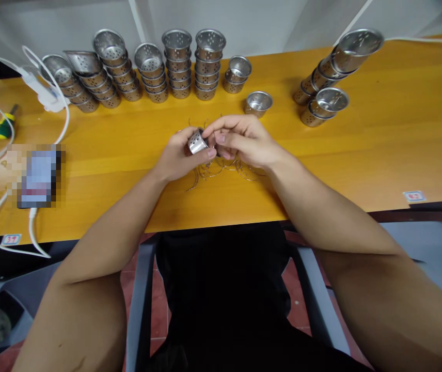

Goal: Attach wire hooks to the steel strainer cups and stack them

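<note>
Over a yellow wooden tabletop (213, 206), a person's left hand (174, 157) gripped a small perforated metal cup (196, 143), tilted, between thumb and fingers, while the right hand (250, 139) curled its fingers at the cup's mouth; whether those fingertips pinched anything could not be told. Thin curved wires (221, 168) lay scattered beneath both hands. Stacks of perforated cups (209, 67) lined the tabletop's back edge, a single cup (258, 105) standing just beyond the right hand.
</note>
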{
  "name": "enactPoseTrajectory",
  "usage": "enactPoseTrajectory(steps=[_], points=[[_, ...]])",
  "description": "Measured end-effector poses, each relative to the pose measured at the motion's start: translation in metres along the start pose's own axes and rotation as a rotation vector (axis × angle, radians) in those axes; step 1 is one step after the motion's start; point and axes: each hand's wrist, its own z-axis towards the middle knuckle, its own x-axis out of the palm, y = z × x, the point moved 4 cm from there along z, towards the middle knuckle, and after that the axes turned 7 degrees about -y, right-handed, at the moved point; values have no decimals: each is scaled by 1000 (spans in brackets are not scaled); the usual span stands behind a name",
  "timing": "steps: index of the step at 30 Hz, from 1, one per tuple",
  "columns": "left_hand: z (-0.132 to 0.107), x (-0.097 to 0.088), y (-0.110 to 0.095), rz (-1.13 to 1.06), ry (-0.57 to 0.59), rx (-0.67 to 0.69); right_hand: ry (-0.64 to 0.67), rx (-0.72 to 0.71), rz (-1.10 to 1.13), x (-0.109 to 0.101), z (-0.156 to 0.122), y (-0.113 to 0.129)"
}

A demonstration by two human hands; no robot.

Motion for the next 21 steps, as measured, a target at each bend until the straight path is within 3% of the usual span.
enactPoseTrajectory(steps=[6,12,21], points=[[-1,3,-1,-108,68,-37,108,-5,-36,-2,-1,9],[1,0,9,-172,136,46,69,-26,-19,-7,0,11],[2,-3,21,-250,113,126,51,-19,34,-9,3,5]])
